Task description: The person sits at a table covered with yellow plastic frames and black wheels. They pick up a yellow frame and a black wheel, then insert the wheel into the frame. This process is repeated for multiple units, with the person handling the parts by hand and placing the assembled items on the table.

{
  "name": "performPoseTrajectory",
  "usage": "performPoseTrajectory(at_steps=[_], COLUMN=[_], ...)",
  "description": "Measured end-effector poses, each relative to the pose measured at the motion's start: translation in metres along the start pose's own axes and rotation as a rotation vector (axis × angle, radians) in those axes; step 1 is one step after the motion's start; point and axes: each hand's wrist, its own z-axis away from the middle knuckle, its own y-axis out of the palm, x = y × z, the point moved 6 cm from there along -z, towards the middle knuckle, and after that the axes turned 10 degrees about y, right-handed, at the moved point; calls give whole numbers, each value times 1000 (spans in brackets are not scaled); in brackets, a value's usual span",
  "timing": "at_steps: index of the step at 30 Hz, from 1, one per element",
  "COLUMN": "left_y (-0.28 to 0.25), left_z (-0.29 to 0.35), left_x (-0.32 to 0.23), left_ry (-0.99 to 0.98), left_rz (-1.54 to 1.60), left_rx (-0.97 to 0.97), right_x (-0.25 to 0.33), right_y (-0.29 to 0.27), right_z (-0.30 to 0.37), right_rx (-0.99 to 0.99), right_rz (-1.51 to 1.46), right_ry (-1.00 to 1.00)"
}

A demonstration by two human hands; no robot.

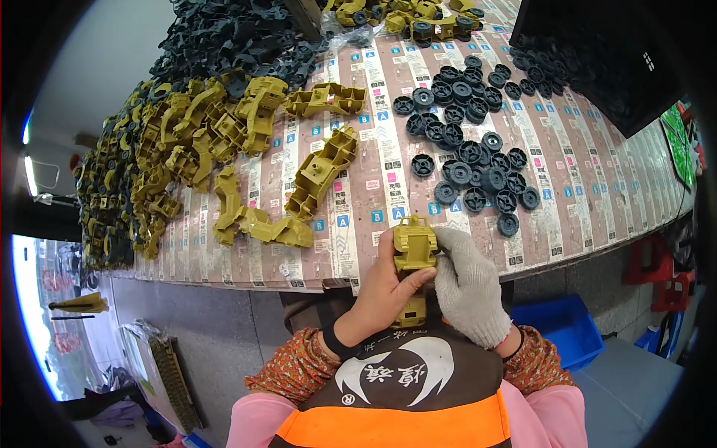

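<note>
A mustard-yellow plastic toy vehicle body is held upright near the table's front edge, in front of my apron. My bare left hand is closed around its left side, the thumb across its middle. My right hand, in a whitish knitted glove, presses against its right side with the fingers curled; the fingertips are partly hidden behind the part. Just beyond my hands lies a loose group of black toy wheels. To the left are similar yellow bodies, one angled alone and others touching end to end.
A large heap of yellow bodies covers the table's left side, with dark plastic parts piled behind. More wheels lie beside a dark bin at the far right. A blue crate and red stools stand below the table's right edge.
</note>
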Motion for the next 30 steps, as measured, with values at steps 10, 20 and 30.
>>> performPoseTrajectory(at_steps=[10,20,30], left_y=[-2,1,9], left_z=[0,12,0], left_x=[18,27,-3], left_ry=[-61,-321,38], left_rz=[213,604,-116], left_rx=[10,45,291], right_x=[-21,-6,-3], right_y=[4,-6,-12], right_z=[-5,10,23], right_rx=[86,-56,75], right_rz=[-169,-180,30], right_ry=[32,-93,-42])
